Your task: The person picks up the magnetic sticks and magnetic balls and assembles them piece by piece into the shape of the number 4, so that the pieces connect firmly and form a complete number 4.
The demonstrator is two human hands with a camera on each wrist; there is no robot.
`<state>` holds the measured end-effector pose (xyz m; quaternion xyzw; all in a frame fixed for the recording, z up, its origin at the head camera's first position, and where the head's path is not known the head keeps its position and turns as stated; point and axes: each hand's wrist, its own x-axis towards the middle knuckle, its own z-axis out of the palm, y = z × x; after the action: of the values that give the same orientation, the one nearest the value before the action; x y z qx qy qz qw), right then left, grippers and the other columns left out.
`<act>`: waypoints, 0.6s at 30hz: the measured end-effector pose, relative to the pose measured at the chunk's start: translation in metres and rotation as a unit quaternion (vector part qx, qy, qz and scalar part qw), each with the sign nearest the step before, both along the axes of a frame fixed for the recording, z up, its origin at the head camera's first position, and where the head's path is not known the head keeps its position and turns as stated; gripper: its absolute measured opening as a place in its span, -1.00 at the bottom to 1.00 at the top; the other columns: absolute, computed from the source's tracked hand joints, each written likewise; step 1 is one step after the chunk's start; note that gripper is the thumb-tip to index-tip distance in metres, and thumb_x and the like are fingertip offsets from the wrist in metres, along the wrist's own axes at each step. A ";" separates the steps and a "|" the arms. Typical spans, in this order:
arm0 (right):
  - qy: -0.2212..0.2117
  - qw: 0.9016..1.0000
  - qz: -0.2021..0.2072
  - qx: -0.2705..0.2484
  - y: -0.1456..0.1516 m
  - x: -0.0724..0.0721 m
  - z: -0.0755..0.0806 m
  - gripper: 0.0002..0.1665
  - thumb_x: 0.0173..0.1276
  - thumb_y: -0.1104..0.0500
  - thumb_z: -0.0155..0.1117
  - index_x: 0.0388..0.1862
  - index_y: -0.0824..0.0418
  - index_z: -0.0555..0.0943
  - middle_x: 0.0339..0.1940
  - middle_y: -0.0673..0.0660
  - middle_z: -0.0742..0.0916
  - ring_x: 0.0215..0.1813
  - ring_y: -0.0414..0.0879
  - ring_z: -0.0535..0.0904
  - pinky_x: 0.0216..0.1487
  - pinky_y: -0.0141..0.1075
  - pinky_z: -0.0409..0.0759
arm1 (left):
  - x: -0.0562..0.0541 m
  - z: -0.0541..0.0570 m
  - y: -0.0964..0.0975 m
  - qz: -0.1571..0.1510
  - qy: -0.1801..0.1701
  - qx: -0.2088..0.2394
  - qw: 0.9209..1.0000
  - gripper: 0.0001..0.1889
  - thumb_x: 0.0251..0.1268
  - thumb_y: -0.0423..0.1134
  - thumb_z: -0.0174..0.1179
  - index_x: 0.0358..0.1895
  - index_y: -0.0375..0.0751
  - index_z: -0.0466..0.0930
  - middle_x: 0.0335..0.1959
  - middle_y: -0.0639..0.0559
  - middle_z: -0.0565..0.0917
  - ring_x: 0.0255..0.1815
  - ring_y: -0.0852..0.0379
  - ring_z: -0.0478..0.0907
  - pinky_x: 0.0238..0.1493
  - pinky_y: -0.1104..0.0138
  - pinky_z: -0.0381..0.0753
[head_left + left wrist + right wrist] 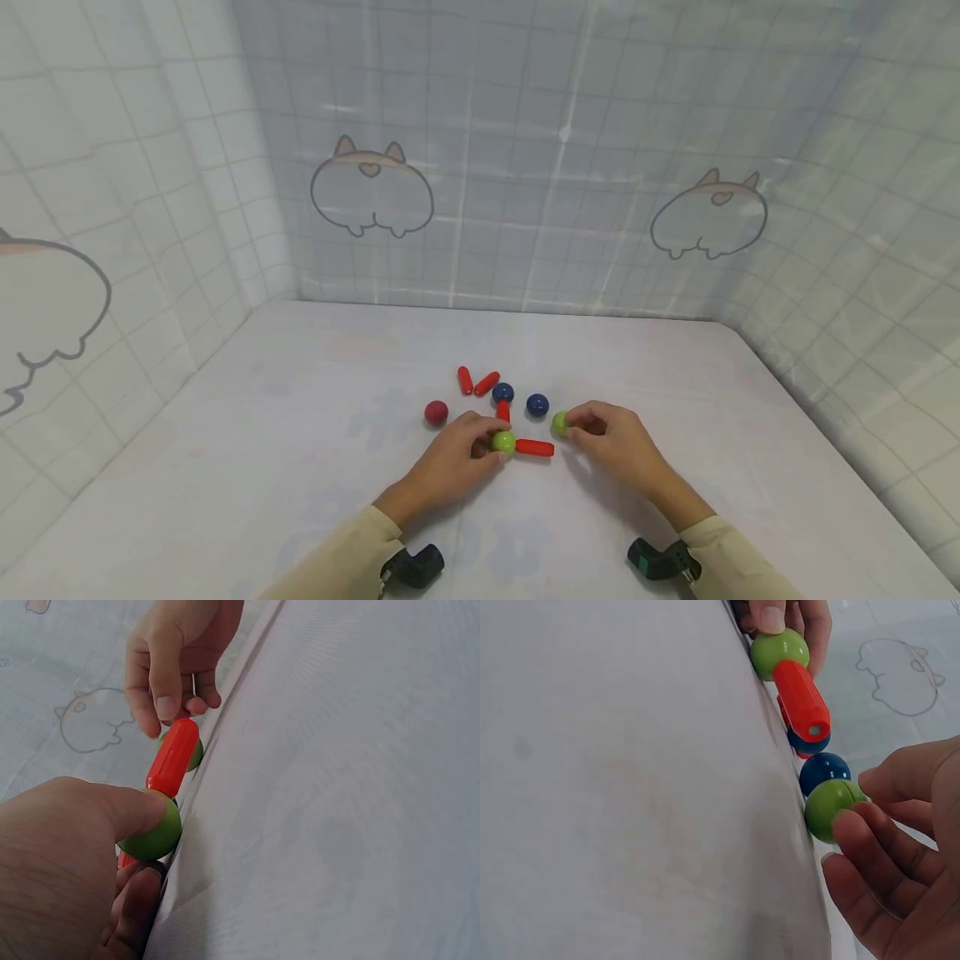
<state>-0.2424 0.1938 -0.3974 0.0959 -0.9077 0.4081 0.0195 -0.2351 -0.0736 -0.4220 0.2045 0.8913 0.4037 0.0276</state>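
My left hand (453,458) pinches a green ball (504,442) between thumb and fingers. A red rod (536,448) sticks out of that ball to the right, its far end free. Another red rod (503,411) runs from the ball's far side to a blue ball (503,392). To the right, my right hand (618,437) has its thumb and fingertips on a second green ball (827,811), which has a groove in its surface. That ball sits low at the white surface, beside a separate blue ball (537,405).
A dark red ball (436,413) lies left of the joined pieces. Behind them are two loose red rods (465,381). The white tabletop (337,375) meets a tiled-pattern curtain (525,250) at the back and sides.
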 end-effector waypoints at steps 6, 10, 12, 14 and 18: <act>-0.003 1.000 -0.010 0.018 0.006 -0.011 0.000 -0.72 0.29 0.20 0.42 -0.01 0.12 0.70 -0.24 0.00 0.67 -0.16 -0.08 0.58 -0.16 -0.22 0.60 | -0.001 -0.001 0.000 -0.002 0.001 0.001 1.000 -0.55 0.30 -0.15 0.35 0.26 0.04 0.60 -0.12 0.24 0.53 -0.14 0.25 0.50 -0.06 0.39 0.58; -0.043 0.999 -0.005 0.009 0.007 -0.013 0.001 -0.62 0.29 0.10 0.44 0.08 0.10 0.68 -0.05 0.01 0.69 -0.03 -0.06 0.61 -0.07 -0.16 0.65 | -0.001 -0.001 0.000 -0.002 0.000 0.000 1.000 -0.56 0.30 -0.15 0.35 0.26 0.05 0.60 -0.12 0.24 0.53 -0.14 0.25 0.50 -0.06 0.39 0.59; -0.053 0.999 0.008 0.004 0.007 -0.013 0.001 -0.59 0.29 0.08 0.45 0.11 0.10 0.68 0.00 0.02 0.69 0.01 -0.05 0.63 -0.02 -0.12 0.65 | -0.001 -0.001 0.000 0.002 -0.002 0.000 1.000 -0.56 0.30 -0.15 0.35 0.26 0.06 0.60 -0.11 0.24 0.54 -0.13 0.24 0.50 -0.06 0.38 0.59; -0.058 0.998 0.019 0.002 0.007 -0.013 0.001 -0.60 0.28 0.07 0.45 0.10 0.09 0.70 -0.01 0.01 0.70 0.01 -0.05 0.63 0.00 -0.11 0.65 | -0.001 0.000 0.000 0.006 -0.003 0.000 1.000 -0.56 0.30 -0.15 0.35 0.25 0.06 0.61 -0.11 0.24 0.54 -0.14 0.24 0.50 -0.06 0.38 0.59; -0.055 0.998 0.031 0.012 0.007 -0.011 0.000 -0.63 0.28 0.07 0.46 0.06 0.09 0.72 -0.09 -0.03 0.71 -0.03 -0.07 0.63 0.00 -0.12 0.65 | -0.001 0.001 0.002 0.004 -0.007 0.001 1.000 -0.56 0.31 -0.15 0.34 0.25 0.04 0.61 -0.11 0.22 0.54 -0.14 0.22 0.50 -0.06 0.36 0.59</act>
<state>-0.2534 0.2007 -0.3977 0.1020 -0.9086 0.4027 -0.0439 -0.2356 -0.0717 -0.4206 0.1981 0.8916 0.4060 0.0317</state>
